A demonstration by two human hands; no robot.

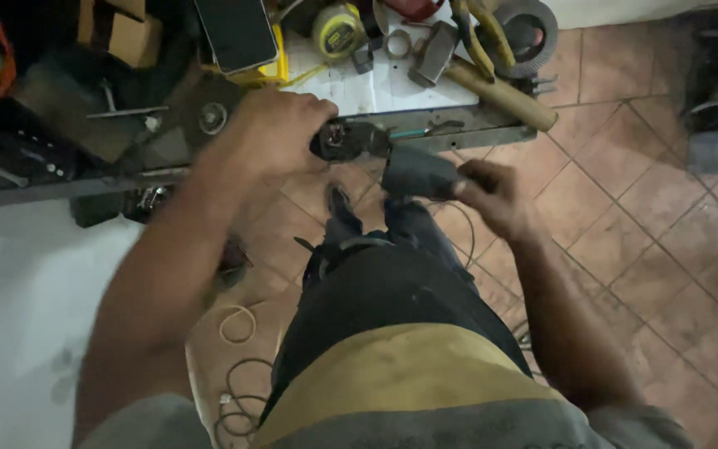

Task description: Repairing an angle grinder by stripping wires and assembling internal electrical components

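My left hand grips the front end of a small dark power-tool part, whose open end shows inner metal pieces. My right hand holds a dark grey housing piece just to the right of and below that part. Both hands hover over my legs in dark trousers, in front of a low workbench edge. The two pieces almost touch; whether they are joined I cannot tell.
On the bench lie a hammer with a wooden handle, a yellow tape measure, pliers, a grinding disc and a dark phone. A tiled floor spreads to the right. Loose wire loops lie by my left leg.
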